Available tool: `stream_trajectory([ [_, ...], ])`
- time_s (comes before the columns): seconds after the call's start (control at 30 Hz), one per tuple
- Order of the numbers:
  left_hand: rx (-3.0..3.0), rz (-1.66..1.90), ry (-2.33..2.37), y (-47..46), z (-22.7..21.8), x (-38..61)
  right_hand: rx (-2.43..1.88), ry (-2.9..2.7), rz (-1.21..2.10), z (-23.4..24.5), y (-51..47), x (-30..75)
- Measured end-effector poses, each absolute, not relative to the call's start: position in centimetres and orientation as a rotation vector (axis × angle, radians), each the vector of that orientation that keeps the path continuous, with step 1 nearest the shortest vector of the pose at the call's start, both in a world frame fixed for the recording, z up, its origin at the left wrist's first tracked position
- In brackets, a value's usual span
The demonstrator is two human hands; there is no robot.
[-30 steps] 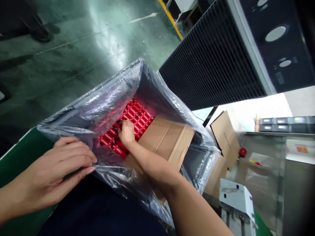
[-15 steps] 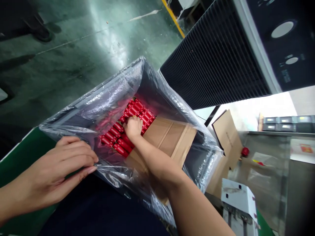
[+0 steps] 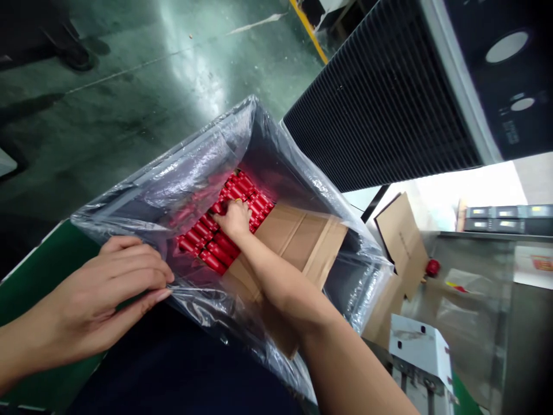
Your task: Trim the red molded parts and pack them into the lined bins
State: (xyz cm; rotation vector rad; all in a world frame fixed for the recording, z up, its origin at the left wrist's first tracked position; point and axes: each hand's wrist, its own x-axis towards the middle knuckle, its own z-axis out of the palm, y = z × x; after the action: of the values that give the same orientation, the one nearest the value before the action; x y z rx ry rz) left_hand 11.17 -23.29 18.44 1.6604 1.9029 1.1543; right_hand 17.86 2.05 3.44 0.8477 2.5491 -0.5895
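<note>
Dozens of glossy red cylinders (image 3: 222, 245) lay on their sides in tight rows inside a clear plastic liner (image 3: 173, 184), which filled a brown corrugated carton (image 3: 276, 331) near the green edge of the worktop (image 3: 43, 271). A flat brown cardboard sheet (image 3: 298, 242) covered the rows on the side away from the left hand, so the cylinders beneath it, if any, were hidden, and no full count could be made.

The right hand (image 3: 232, 220) lay curled over the middle of the rows, its fingers (image 3: 220, 210) on the red cylinders; whether it gripped one or only pressed down could not be told. The left hand (image 3: 103, 294) pinched the liner's loose edge between thumb and fingers near the carton's corner.

The step in hand seemed to be settling the rows while the film was held back; the next move appeared to call for freeing the right hand without disturbing them.

Beyond the carton stood a black louvred panel (image 3: 380, 98), a loose tan cardboard flap (image 3: 401, 242) and a white metal bracket (image 3: 419, 351). The carton's lower walls were obscured by film and forearms, and the dark area at the bottom edge was hard to make out.
</note>
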Motion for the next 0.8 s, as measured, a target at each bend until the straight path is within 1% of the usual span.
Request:
stream_trajectory([
  [0.17,1.395,1.314,1.975,-23.2,18.2,12.1,0.843,2.418,-0.999,2.7,5.1,19.2],
  [0.3,1.440,1.255,1.980,-23.4,18.0,12.2,0.861,2.409,-1.119,1.8,5.8,20.0],
  [0.43,1.400,1.250,1.985,-23.5,18.1,12.1,0.878,2.477,-1.058,1.5,5.0,19.9],
  [0.63,1.585,1.147,1.961,-23.7,18.1,11.7,0.833,2.681,-0.758,2.6,1.5,19.0],
  [0.8,1.606,1.117,1.952,-23.7,18.1,11.5,0.792,2.722,-0.642,2.2,-0.1,18.8],
])
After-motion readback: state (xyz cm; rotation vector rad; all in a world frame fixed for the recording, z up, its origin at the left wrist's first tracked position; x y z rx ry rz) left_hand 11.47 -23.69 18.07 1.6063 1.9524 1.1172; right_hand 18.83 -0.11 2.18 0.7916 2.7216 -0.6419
